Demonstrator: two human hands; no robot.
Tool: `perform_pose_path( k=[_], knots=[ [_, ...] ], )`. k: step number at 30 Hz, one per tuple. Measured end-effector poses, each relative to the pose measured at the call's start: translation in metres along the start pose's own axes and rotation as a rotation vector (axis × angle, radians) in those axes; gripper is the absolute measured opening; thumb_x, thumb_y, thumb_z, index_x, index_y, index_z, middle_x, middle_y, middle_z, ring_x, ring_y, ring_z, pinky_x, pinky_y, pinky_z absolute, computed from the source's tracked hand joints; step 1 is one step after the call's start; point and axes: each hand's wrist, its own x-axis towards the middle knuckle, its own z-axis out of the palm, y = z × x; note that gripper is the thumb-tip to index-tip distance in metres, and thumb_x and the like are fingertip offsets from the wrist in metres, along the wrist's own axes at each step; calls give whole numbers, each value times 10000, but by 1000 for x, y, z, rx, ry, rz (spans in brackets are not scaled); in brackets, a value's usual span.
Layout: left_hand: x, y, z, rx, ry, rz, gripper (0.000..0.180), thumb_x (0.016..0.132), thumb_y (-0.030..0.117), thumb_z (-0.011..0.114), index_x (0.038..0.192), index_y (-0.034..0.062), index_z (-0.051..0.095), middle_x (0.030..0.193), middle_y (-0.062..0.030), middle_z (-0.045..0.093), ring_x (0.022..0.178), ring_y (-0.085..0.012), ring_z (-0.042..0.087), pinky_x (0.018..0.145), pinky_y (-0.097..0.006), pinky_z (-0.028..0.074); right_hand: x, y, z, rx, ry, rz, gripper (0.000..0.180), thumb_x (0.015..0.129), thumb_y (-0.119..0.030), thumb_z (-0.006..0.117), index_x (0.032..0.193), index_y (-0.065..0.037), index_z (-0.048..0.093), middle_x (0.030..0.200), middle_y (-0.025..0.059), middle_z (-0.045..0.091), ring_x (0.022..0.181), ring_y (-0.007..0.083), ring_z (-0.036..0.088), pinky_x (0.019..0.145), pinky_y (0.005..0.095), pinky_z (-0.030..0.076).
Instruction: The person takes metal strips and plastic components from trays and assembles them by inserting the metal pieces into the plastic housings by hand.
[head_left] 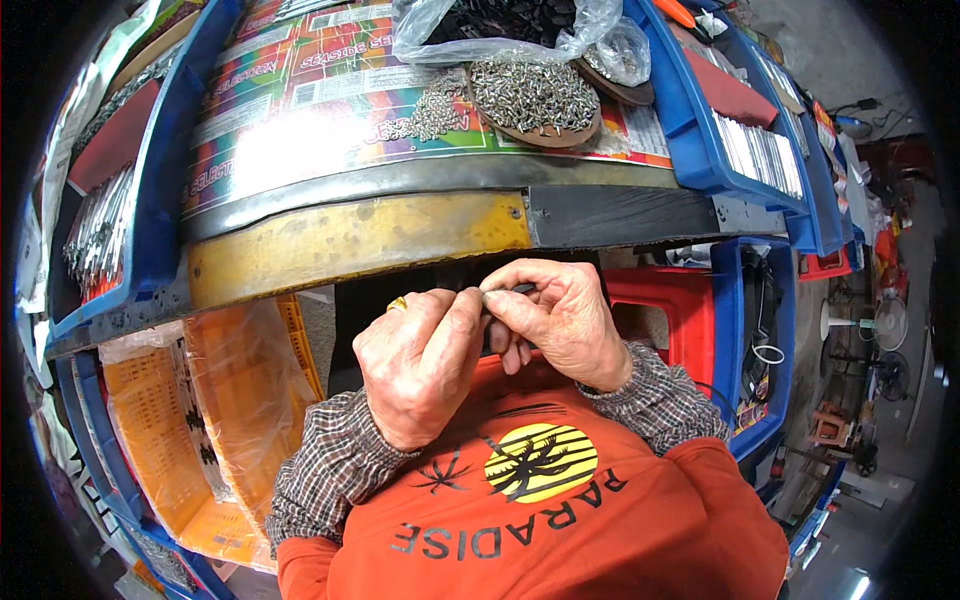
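My left hand [418,352], with a ring on one finger, is closed in a pinch just off the bench's front edge, above my lap. Its fingertips meet those of my right hand [572,322], which is pinched too. A small dark piece [523,288] shows between the fingers of my right hand; most of it is covered, so its kind is unclear. Whatever the left fingertips grip is hidden. Beyond the hands, a round brown tray [558,138] holds a heap of small shiny metal pins or screws [530,92].
More tiny metal parts [425,112] lie loose on the bench's printed sheet [260,125]. Behind stands a clear bag of black parts [500,22]. Blue bins [165,150] flank the bench. An orange crate [235,390] sits low left, a red stool [685,310] low right.
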Motion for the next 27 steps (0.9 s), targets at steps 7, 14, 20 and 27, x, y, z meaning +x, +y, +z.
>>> perform_pose_path(
  k=[7,14,20,27],
  knots=[
    [2,-1,0,-3,9,0,269,685,-23,720,944,13,657,789,-114,635,653,-246,629,574,-326,494,0,1,0,22,1,-9,175,954,-154,559,966,8,624,672,41,627,500,74,591,419,174,426],
    [2,-2,1,2,7,4,259,687,-24,721,936,13,657,787,-113,636,659,-246,634,582,-325,499,2,3,-1,47,-5,-17,161,950,-143,562,968,6,621,664,39,620,496,70,581,419,174,423],
    [1,-2,1,-1,19,-17,258,684,-30,717,932,11,656,785,-113,639,660,-246,639,586,-323,503,2,5,7,15,58,-35,130,943,-119,573,963,3,613,657,31,608,507,58,567,439,181,442],
    [5,-7,3,13,92,79,316,627,-9,694,938,0,639,739,-77,597,582,-195,580,496,-302,462,3,6,-1,86,-47,-52,153,934,-114,598,1026,8,598,705,32,621,545,63,588,459,186,463]
  ],
)
